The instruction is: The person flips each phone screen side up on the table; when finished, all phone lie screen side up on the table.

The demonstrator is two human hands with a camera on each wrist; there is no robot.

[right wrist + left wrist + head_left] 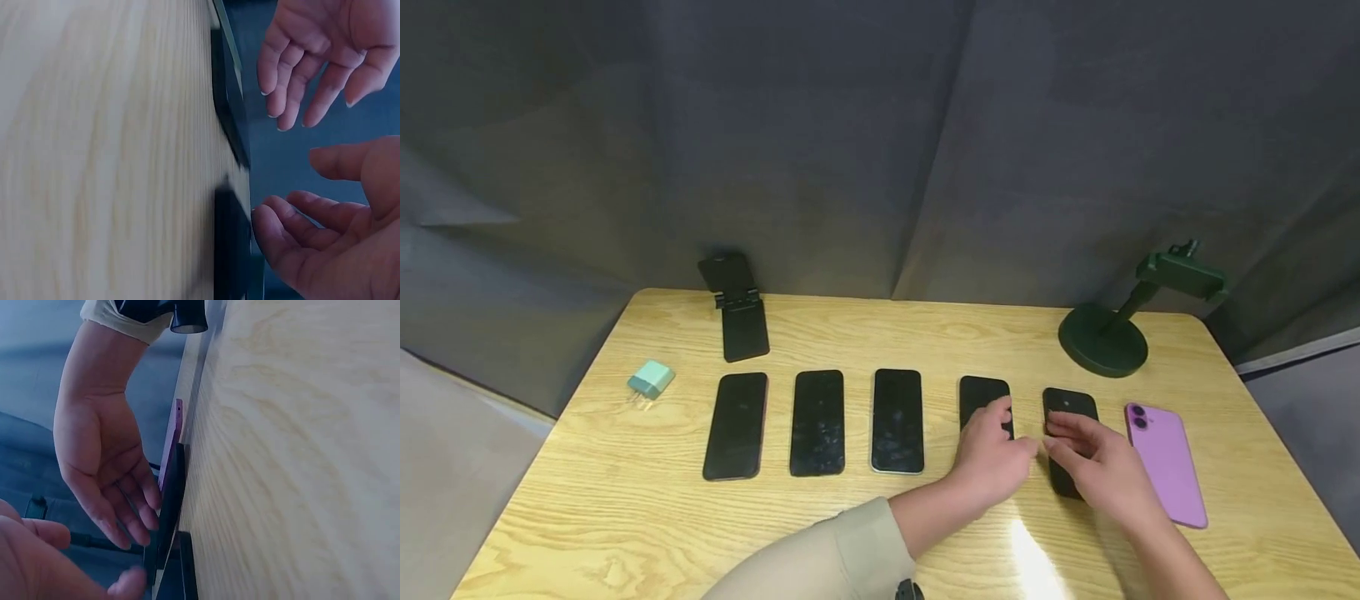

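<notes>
Visibly empty, loosely half-spread: left hand (995,454) | right hand (1105,469), over black phone (1071,402) | head view only: mint charger (652,378)

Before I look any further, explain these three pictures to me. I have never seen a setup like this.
There is no machine here, only a person's left hand and right hand, both bare. The wide picture comes from a camera worn on the head, looking forward and down. The two smaller ones come from cameras worn on the left and right wrists, so the table appears turned on its side; each shows both hands.

On the wooden table lie five dark phones and, at the right end of the row, a purple phone with its back up. Behind stand a black folding stand and a green stand; at the left lies a mint-green plug.

Neither hand holds anything; both are near the dark phones.
</notes>
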